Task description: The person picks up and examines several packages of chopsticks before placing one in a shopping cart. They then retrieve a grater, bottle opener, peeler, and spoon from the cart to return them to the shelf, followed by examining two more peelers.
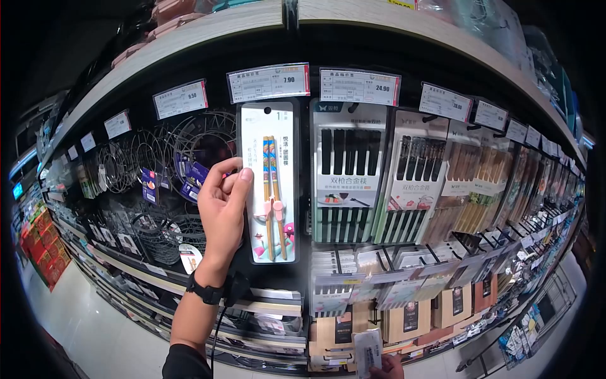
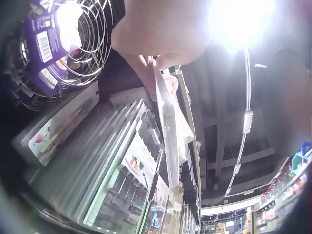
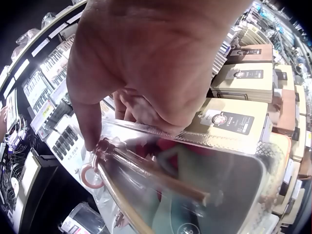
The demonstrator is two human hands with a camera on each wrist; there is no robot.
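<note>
Pinching side edge of tall white card pack with two gold-and-blue sticks [image 1: 270, 189], left hand's fingers [image 1: 242, 180] hold it up below white price tag [image 1: 269, 83], beside hanging packs of black sticks [image 1: 348, 189]. Lower down, right hand's fingers [image 3: 90, 131] pinch shiny clear pack with brown sticks [image 3: 229, 178], near tan boxes [image 1: 407, 319].

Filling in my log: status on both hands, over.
Left hand: grip on chopstick pack, upright. Right hand: holding another pack, lower. Purple tags hang near left hand.
</note>
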